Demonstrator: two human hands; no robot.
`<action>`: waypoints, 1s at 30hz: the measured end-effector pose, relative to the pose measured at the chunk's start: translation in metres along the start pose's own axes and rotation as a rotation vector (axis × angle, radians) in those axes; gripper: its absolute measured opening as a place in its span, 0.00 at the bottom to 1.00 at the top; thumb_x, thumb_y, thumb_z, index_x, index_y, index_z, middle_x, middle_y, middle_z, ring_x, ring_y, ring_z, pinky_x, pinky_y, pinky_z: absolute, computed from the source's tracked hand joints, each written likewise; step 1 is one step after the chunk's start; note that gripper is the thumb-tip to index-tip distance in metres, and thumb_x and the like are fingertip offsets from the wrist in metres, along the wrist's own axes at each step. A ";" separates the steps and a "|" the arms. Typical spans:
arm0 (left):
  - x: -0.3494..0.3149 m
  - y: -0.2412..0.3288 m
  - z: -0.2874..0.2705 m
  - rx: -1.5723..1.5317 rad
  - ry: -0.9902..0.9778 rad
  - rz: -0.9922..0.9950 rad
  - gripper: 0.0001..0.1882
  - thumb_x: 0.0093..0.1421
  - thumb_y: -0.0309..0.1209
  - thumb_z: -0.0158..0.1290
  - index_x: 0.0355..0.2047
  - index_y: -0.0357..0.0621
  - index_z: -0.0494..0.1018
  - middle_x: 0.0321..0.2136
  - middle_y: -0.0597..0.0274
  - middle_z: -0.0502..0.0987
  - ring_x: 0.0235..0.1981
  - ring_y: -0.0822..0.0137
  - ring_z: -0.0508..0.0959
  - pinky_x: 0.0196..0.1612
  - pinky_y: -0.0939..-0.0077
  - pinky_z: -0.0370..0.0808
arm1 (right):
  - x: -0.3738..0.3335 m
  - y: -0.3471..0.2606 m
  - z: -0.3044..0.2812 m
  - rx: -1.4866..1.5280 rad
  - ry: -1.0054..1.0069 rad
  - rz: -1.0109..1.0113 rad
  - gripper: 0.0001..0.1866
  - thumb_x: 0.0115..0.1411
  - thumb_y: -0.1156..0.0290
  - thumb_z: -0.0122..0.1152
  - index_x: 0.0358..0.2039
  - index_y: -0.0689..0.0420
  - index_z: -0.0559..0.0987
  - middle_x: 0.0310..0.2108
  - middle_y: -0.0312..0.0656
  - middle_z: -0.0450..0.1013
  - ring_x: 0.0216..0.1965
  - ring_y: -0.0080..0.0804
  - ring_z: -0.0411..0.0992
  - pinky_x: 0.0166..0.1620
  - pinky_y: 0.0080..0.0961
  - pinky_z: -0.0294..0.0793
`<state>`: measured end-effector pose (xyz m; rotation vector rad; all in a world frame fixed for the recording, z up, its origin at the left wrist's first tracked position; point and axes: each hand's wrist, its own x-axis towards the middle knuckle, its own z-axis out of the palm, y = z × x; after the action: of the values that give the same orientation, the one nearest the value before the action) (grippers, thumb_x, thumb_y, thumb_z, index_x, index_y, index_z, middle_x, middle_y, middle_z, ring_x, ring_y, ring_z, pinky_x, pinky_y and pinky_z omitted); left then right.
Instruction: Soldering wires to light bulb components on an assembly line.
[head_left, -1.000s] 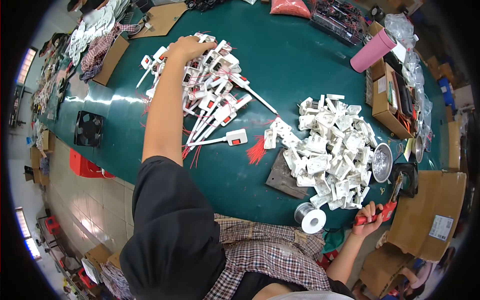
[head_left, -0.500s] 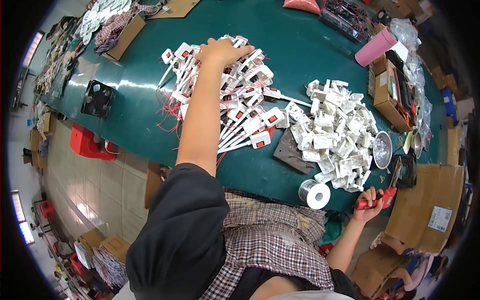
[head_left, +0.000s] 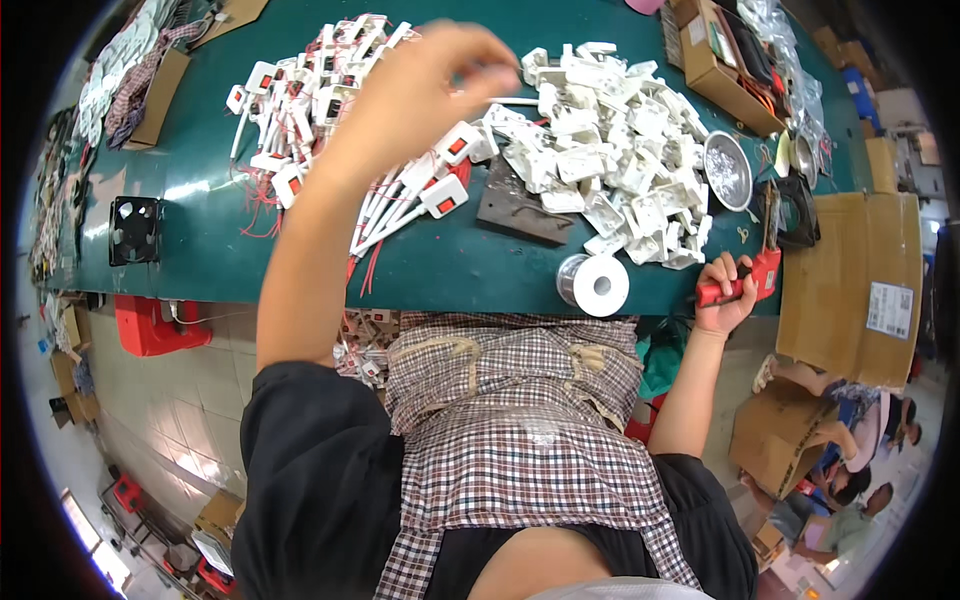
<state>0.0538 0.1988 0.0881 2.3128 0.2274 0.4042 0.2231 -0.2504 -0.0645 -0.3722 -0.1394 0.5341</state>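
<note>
My left hand (head_left: 425, 95) is raised over the table, between two piles. Its fingers and thumb curve loosely with a gap between them, and nothing shows in its grasp. Below and left of it lie several white switch housings with red rocker switches (head_left: 445, 196), white cables and thin red wires. A heap of bare white plastic housings (head_left: 600, 150) spreads to its right. At the table's right front edge my right hand (head_left: 725, 295) is wrapped round the handle of a red soldering gun (head_left: 767, 272), its metal end pointing up. A spool of solder wire (head_left: 603, 287) stands left of it.
A dark metal block (head_left: 525, 210) lies before the housings. Right of the heap are a metal bowl (head_left: 728, 170) and an open cardboard box (head_left: 745, 85). A large carton (head_left: 850, 290) stands beside the table. A black fan (head_left: 134, 231) is at the left.
My left hand has lifted off the switch pile and moved right. My right hand keeps its hold on the soldering gun. The whole view has shifted, so the table sits higher in it.
</note>
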 end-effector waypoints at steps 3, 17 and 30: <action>-0.032 0.036 0.053 0.075 -0.066 0.039 0.11 0.60 0.32 0.60 0.41 0.43 0.79 0.35 0.60 0.80 0.37 0.64 0.81 0.41 0.72 0.76 | -0.002 0.000 0.000 -0.004 0.002 -0.014 0.13 0.59 0.72 0.63 0.44 0.57 0.75 0.28 0.37 0.62 0.25 0.21 0.61 0.41 0.22 0.67; -0.011 0.016 0.138 0.224 0.201 0.159 0.22 0.48 0.29 0.63 0.46 0.45 0.80 0.38 0.58 0.78 0.42 0.54 0.78 0.48 0.61 0.75 | -0.002 0.005 0.002 0.029 -0.028 0.017 0.12 0.58 0.73 0.63 0.42 0.56 0.74 0.27 0.36 0.62 0.25 0.21 0.61 0.41 0.22 0.67; -0.072 0.070 0.129 -0.099 -0.394 0.545 0.25 0.42 0.18 0.60 0.43 0.50 0.80 0.42 0.64 0.78 0.43 0.58 0.79 0.46 0.64 0.76 | -0.003 0.004 -0.002 0.054 -0.031 0.009 0.11 0.58 0.73 0.62 0.42 0.55 0.73 0.27 0.36 0.63 0.24 0.21 0.62 0.42 0.23 0.68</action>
<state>0.0356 0.0445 0.0375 2.2753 -0.6121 0.2057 0.2192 -0.2499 -0.0682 -0.3124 -0.1529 0.5517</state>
